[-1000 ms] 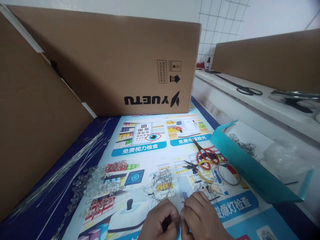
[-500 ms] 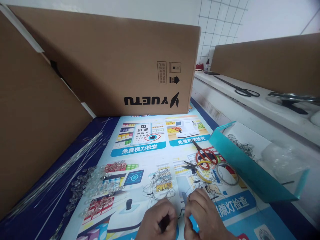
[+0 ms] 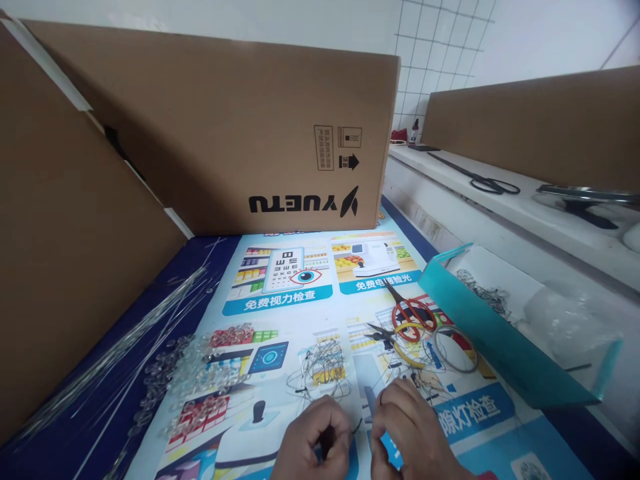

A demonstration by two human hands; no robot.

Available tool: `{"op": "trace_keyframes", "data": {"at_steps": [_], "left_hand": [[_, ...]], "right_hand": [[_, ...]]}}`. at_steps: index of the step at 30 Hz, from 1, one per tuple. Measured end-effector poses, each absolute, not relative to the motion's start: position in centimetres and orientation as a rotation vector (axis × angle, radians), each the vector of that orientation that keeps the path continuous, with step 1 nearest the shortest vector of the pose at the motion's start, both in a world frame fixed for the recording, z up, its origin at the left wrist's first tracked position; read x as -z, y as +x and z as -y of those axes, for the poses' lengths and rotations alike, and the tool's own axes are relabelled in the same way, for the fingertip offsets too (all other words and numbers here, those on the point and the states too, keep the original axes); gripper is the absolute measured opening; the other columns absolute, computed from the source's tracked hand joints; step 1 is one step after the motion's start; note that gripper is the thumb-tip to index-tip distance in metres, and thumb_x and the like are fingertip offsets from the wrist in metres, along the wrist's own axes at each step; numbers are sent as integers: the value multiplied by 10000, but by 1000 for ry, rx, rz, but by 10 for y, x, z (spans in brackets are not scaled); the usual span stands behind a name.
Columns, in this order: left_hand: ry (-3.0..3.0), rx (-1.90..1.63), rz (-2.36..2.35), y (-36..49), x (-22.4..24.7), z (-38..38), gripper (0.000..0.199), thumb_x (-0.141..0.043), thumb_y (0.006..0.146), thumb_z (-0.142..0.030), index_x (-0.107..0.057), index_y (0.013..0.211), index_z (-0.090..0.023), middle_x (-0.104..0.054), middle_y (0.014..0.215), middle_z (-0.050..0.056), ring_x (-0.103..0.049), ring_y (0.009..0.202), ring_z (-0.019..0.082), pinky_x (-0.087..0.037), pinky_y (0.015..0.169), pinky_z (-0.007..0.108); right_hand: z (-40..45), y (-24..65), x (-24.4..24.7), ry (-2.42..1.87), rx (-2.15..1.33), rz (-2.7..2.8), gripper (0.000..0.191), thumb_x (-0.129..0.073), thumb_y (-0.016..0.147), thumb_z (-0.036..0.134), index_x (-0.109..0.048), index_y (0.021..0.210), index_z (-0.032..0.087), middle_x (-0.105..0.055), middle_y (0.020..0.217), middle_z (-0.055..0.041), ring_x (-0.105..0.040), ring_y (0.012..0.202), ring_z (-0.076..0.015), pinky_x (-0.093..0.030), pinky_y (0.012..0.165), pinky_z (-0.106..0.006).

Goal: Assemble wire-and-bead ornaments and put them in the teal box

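Observation:
Low in the view, my left hand is closed, thumb and fingers curled into a ring. A short, thin dark wire sticks out at its fingertips. My right hand is closed in a pinch just beside it, a small gap between the two; whatever its fingertips hold is hidden. Beyond my left hand lies a tangle of thin wire pieces. Past my right hand are more dark wire pieces, yellow-handled pliers, red-handled scissors and a coil of wire.
Clear small beads or rings are heaped on the left, near long thin wires. A teal box with wire bits and a plastic bag stands right. Cardboard walls the back and left. Black scissors lie on a white ledge.
My two hands have drawn slightly apart, the right one shifting a little to the right. The view has tilted slightly. The things on the table stay in place.

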State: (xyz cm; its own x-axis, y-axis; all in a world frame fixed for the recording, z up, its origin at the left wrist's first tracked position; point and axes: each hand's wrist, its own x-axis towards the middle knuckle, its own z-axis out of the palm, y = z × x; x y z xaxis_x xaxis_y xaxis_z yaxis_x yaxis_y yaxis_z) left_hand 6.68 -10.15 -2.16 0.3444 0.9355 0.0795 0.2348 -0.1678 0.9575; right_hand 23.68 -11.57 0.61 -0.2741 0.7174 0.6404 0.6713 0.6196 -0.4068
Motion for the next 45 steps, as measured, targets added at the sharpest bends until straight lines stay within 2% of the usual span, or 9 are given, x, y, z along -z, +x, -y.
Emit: {"op": "trace_keyframes", "data": {"at_steps": [6,11,15,20,30,34,41,45], "left_hand": [[1581,-955,-1077,65,23,101,101,-476,639,-98,-472,592,-187,-486,601,-25,-423,537,105,-323,503,194],[1692,-964,-1079,65,21,101,111,-478,663,-97,-469,599,-188,-490,604,-21,-440,544,109,-338,511,197],[1869,-892,-1059,63,14,100,131,-476,669,-64,-472,621,-186,-494,600,-24,-457,556,108,-357,522,190],[2005,-817,-1059,62,15,100,143,-455,695,-52,-460,641,-184,-492,623,-16,-477,568,108,-378,522,184],[2066,-844,-1026,63,17,101,165,-435,702,-45,-423,634,-195,-487,609,-22,-471,550,101,-372,512,179],[2046,-842,-995,63,17,101,159,-437,694,-46,-429,645,-197,-491,617,-21,-471,550,103,-369,508,180],[2025,-821,-950,63,24,103,164,-457,640,-34,-447,652,-197,-508,631,-19,-488,558,108,-361,510,182],[1969,-819,-956,64,20,103,170,-464,631,-27,-440,636,-196,-499,618,-25,-473,552,104,-349,508,180]], "right_hand": [[112,259,-13,-1275,-16,1822,202,-481,677,12,-432,768,185,-462,760,-42,-453,756,-203,-394,686,-362],[112,253,-15,-1207,-193,1910,169,-478,710,21,-470,732,188,-477,717,-27,-468,694,-172,-384,618,-293],[115,240,-13,-1098,-247,2020,145,-472,732,49,-527,763,180,-510,699,-29,-475,666,-161,-388,627,-287],[116,235,-9,-1092,-173,2038,81,-494,750,100,-533,730,168,-511,668,-32,-454,644,-162,-365,606,-288],[115,234,-3,-1069,37,2147,144,-472,778,87,-560,697,167,-513,617,-23,-432,616,-161,-309,591,-301],[114,234,-2,-1070,67,2149,149,-465,765,74,-570,708,164,-523,621,-22,-437,614,-159,-309,600,-307],[114,231,6,-1057,103,2137,159,-436,689,67,-481,574,168,-481,566,-14,-410,582,-148,-295,563,-288],[117,231,3,-1133,110,2002,144,-439,644,46,-479,599,177,-459,578,-14,-403,595,-159,-307,574,-294]]}}
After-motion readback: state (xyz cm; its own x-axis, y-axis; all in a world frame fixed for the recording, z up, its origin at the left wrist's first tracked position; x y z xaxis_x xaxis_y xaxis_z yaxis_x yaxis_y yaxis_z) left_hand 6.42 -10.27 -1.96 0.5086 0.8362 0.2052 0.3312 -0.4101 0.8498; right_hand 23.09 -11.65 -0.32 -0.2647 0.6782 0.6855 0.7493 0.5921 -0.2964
